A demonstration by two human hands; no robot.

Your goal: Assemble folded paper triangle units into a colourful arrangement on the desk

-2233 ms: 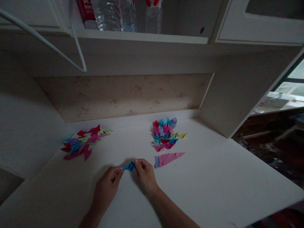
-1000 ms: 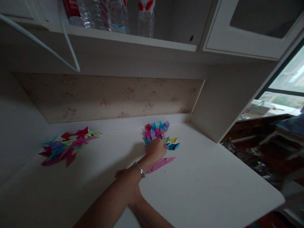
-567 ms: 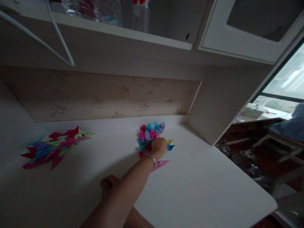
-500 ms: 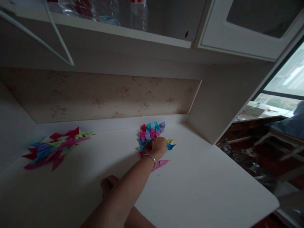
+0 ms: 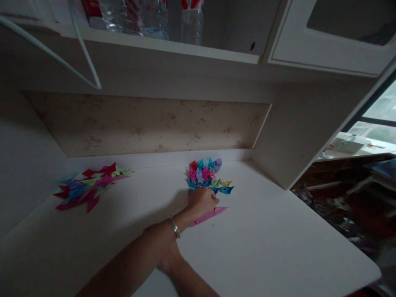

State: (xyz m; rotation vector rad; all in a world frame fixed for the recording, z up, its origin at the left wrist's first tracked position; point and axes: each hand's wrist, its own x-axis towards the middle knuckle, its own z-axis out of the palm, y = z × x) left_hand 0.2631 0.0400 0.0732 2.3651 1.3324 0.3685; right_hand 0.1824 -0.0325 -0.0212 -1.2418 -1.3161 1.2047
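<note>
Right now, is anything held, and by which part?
Cannot be told: the left hand, by the folded paper pieces, hides its grip; the right hand is mostly behind the left forearm.

Floral wallpaper shows between a white surface and an overhead cabinet; right of a plain side panel, a bright window stands beyond a dark, reddish floor.

Dim, greyish light fills the scene, daylight coming from the window at right, pale and nearly washed out. Soft shadow spreads left of the hands over the surface; fine detail is smeary, wide-angle stretch slants the edges.
</note>
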